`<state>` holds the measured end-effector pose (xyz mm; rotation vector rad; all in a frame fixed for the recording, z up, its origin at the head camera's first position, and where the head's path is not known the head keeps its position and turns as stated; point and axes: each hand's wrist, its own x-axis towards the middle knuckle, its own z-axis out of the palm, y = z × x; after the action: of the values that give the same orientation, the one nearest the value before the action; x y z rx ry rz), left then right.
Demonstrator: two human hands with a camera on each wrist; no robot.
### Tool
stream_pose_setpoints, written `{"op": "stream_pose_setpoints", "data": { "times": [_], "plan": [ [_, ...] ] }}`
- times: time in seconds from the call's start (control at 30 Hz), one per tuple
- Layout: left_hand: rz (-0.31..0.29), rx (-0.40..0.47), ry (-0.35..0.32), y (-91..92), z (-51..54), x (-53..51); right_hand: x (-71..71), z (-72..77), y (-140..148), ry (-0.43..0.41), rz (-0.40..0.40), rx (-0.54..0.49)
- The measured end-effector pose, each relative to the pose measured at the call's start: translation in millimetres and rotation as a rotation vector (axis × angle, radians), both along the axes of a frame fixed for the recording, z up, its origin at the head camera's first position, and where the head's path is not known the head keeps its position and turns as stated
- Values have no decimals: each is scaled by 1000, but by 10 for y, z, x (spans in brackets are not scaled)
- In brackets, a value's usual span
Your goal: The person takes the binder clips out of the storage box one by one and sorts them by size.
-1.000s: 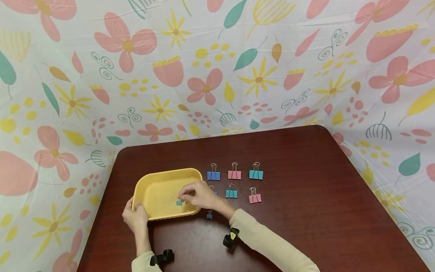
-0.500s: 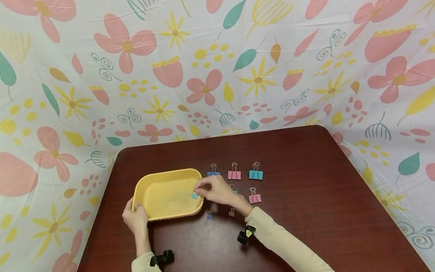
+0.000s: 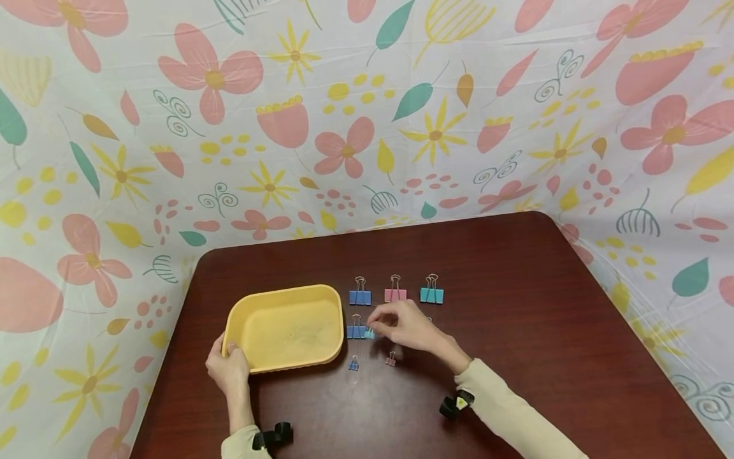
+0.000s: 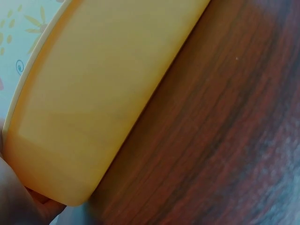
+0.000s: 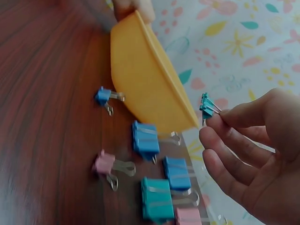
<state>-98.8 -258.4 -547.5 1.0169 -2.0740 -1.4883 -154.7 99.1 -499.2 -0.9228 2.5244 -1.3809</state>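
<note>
My left hand grips the left end of a yellow plastic bin, thumb over the rim. In the right wrist view, my right hand pinches a small teal binder clip by its wire handles, between thumb and index finger. Seen from the head, this hand is raised over the clips right of the bin. Beneath it lie a medium blue binder clip and a small pink binder clip. A medium teal binder clip is hidden by the hand in the head view.
A large blue clip, a large pink clip and a large teal clip form the back row. A small blue clip lies nearer the front. The dark wooden table ends at a floral cloth.
My right hand has carried the small teal clip from over the bin rightward, past its right wall, to above the clip rows. The left hand has stayed on the bin.
</note>
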Motion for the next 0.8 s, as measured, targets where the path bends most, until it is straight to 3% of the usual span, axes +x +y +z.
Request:
{"op": "stream_pose_setpoints", "data": {
  "times": [0.6,0.8],
  "plan": [
    [-11,-5,-2,0,-20,-3,264,-182,783,-83,-104,44],
    [-4,-1,-5,-18,-15,-1,339,-244,918,-126,-83,102]
  ]
}}
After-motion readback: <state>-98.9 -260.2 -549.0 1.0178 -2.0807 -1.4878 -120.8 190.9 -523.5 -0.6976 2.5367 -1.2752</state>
